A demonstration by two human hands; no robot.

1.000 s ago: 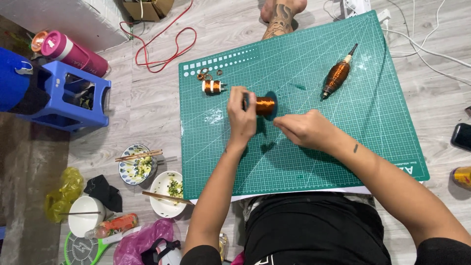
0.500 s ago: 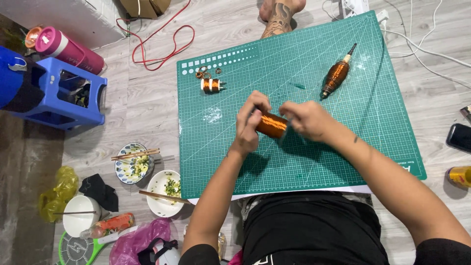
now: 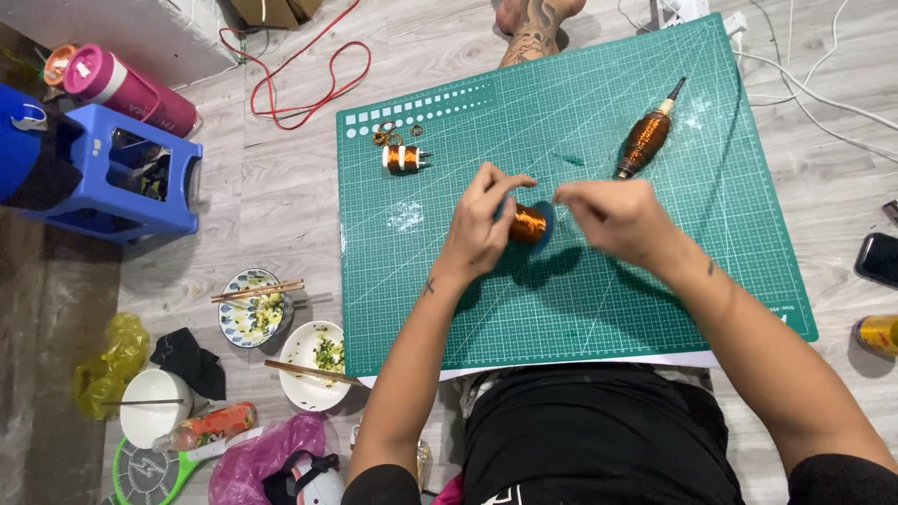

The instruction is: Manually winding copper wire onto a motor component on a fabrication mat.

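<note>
My left hand [image 3: 479, 234] grips a spool of copper wire [image 3: 529, 223] with blue end flanges, held just above the green cutting mat [image 3: 580, 309]. My right hand [image 3: 613, 217] is right beside the spool, fingers pinched together at its end as if on a thin wire strand that I cannot make out. A long copper-wound spindle [image 3: 644, 140] lies on the mat at the upper right. A small white-and-copper coil [image 3: 405, 157] and a few small rings [image 3: 385, 134] lie at the mat's upper left.
A blue plastic stool [image 3: 112, 178] and a pink bottle [image 3: 126, 89] stand at left. Bowls with chopsticks [image 3: 253, 304] sit on the floor at lower left. A red cable [image 3: 299, 79] loops above the mat. Another person's foot [image 3: 535, 28] is at the top. A phone [image 3: 879, 257] and a yellow can [image 3: 876, 334] lie at right.
Both hands lifted the copper spool off the mat and brought it closer to me; the spool has turned end-on, and my right hand shifted to pinching at its right side.
</note>
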